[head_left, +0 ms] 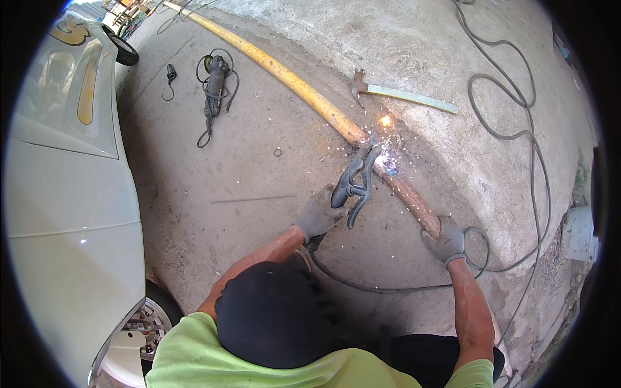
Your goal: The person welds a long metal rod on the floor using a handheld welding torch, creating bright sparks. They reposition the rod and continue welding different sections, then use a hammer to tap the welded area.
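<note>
My gloved left hand (pixel 318 213) is closed on a black electrode holder (pixel 354 176), whose jaws lean against a long pipe. A bright welding arc (pixel 388 160) and scattered sparks glow beside them. The far stretch is a yellow pipe (pixel 278 68); nearer me is a rust-brown pipe section (pixel 409 197). Glare and the holder hide where they meet. My gloved right hand (pixel 446 240) wraps round the near end of the brown section. A black cable (pixel 362 286) runs from near my left hand to the right.
A white car (pixel 71 194) stands close on the left. An angle grinder (pixel 215 84), a hammer (pixel 401 94) and a thin rod (pixel 253 198) lie on the concrete. Looped cable (pixel 504 90) and a whitish bucket (pixel 579 234) are at right. A dark rounded shape (pixel 275 317) blocks the lower middle.
</note>
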{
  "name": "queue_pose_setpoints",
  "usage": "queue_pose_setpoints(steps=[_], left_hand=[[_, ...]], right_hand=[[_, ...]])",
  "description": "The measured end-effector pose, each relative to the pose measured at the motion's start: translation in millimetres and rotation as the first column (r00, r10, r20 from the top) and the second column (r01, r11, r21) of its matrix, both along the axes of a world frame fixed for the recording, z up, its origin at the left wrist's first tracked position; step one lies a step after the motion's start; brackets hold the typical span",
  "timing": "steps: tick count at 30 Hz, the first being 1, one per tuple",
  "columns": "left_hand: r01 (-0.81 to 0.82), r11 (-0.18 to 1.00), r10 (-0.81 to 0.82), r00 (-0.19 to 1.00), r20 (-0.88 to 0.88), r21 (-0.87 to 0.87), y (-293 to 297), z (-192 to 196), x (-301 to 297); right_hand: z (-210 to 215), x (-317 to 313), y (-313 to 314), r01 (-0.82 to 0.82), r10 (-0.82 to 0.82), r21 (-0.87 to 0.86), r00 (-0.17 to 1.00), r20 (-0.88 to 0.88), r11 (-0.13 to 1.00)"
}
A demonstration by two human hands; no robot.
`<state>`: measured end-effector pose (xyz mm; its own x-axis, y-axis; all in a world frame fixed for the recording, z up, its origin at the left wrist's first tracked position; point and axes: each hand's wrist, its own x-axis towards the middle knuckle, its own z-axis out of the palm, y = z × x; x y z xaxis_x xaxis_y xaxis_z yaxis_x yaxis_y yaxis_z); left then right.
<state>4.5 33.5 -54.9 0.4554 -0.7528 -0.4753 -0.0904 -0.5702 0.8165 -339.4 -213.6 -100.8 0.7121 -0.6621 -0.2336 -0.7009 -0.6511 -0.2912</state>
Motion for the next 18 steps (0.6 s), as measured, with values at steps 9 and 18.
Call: queue_pose_setpoints(steps=[9, 18], left_hand=[[0.007, 1.0, -0.006, 0.992, 0.128, -0.007, 2, -19, 2], [0.009, 0.999, -0.006, 0.997, 0.073, -0.051, 2, -10, 1]], right_hand=[[-4, -2, -2, -0.021, 0.021, -0.02, 1.0, -0.013, 1.0], [2, 3, 1, 0.008, -0.008, -0.009, 1.0, 0.018, 1.0]])
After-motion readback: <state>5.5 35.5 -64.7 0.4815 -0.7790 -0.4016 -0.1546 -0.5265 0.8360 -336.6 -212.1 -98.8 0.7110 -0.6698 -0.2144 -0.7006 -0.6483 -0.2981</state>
